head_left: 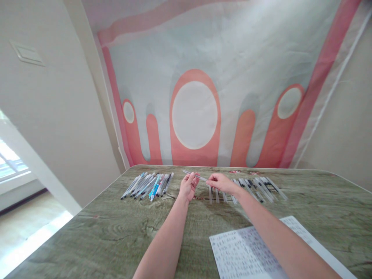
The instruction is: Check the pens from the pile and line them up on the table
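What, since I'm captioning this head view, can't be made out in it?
All in the head view:
Writing on the paper: too small and blurred; right forearm covers part.
One end of the held pen: covered by the right hand.
Some pens on the right: partly behind that hand and forearm.
Scene outside the window: washed out by glare, cut off by left edge.

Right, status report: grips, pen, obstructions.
Left grip, right grip: both on one pen. Pen off table. Nothing seen blocking; written sheet partly behind right forearm.
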{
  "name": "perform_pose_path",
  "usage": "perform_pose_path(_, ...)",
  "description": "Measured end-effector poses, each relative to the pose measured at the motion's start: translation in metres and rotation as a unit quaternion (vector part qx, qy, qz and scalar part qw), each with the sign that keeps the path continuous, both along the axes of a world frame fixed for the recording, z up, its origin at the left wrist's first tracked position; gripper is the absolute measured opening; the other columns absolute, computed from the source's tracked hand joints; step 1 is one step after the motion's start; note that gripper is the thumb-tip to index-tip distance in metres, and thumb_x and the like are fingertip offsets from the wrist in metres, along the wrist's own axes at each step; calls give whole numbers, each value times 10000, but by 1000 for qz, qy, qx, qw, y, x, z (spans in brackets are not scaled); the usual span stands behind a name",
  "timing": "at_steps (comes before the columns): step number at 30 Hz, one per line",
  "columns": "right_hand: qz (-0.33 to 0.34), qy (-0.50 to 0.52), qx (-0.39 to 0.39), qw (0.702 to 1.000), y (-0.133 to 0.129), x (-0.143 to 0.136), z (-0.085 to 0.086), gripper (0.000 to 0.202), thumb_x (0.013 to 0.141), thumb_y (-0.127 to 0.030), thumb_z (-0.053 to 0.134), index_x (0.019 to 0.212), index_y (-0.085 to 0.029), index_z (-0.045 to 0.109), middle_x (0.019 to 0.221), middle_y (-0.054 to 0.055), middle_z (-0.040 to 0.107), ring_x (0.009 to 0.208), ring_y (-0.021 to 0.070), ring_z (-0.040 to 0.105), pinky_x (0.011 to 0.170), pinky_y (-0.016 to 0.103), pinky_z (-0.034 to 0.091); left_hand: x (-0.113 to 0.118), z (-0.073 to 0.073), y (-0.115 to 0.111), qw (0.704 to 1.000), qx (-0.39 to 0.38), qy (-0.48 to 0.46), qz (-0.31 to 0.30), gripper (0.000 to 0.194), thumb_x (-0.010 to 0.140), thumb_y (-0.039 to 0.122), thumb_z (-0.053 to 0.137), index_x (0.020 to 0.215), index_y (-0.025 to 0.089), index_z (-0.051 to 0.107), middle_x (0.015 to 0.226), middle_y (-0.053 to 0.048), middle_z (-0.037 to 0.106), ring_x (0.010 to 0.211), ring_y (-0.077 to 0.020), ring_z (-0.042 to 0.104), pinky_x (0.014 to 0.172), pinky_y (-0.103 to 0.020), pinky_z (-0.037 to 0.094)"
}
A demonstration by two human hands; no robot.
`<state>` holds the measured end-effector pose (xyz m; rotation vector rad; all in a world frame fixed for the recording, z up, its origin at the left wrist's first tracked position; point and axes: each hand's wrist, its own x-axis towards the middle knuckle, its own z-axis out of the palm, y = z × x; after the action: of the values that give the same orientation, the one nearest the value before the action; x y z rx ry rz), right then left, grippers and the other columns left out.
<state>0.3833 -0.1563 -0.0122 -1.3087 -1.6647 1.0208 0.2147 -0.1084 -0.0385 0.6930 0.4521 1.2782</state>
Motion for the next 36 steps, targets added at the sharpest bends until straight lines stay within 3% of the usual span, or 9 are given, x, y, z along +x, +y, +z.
perform_pose_path(5,49,13,-66,997,1,1,-2,467,772,-547,378,761,-122,571,636,34,596,494,75,499,400,163,328,0,0,0,1000,-2,1,2,161,655,200,654,680,135,508,811,-38,648,784,-98,611,691,-173,484)
perform_pose_path(10,3,-1,-13,1000,1,2,-2,373,679,-502,556,720,-131,558,584,-2,571,473,59,461,408,154,324,0,-1,1,1000,-2,-2,-1,151,663,203,648,700,132,520,809,-46,648,758,-91,613,680,-167,487)
perform_pose_path(16,48,22,-63,997,-1,1,0,461,765,-547,393,770,-125,578,653,31,603,491,68,492,399,160,327,0,-1,1,1000,-4,-3,6,156,664,201,648,691,132,511,802,-46,647,748,-83,610,674,-157,486)
perform_pose_path(21,6,-2,-23,1000,-2,0,1,357,648,-483,596,726,-136,559,571,-11,569,463,55,450,408,156,324,1,2,-2,1000,-2,9,6,167,657,217,653,668,130,511,774,-35,644,644,-51,595,628,-139,482)
perform_pose_path(27,69,24,-75,995,-4,-1,3,449,747,-542,430,763,-118,577,667,39,616,500,71,508,412,164,336,1,3,-2,1000,-9,23,9,184,656,233,654,658,126,505,786,-35,639,629,-44,590,628,-140,484)
perform_pose_path(33,27,-3,-30,999,-3,0,1,336,654,-464,591,684,-131,562,559,-10,576,466,63,475,411,161,325,1,-1,0,1000,-4,30,8,183,652,231,658,680,129,509,762,-24,633,609,-45,587,583,-133,482)
perform_pose_path(36,33,9,-47,998,-3,0,1,355,673,-480,567,727,-129,573,610,7,596,482,68,489,405,162,335,1,0,0,1000,-1,28,9,185,651,230,659,674,127,506,763,-24,633,606,-40,586,589,-129,480)
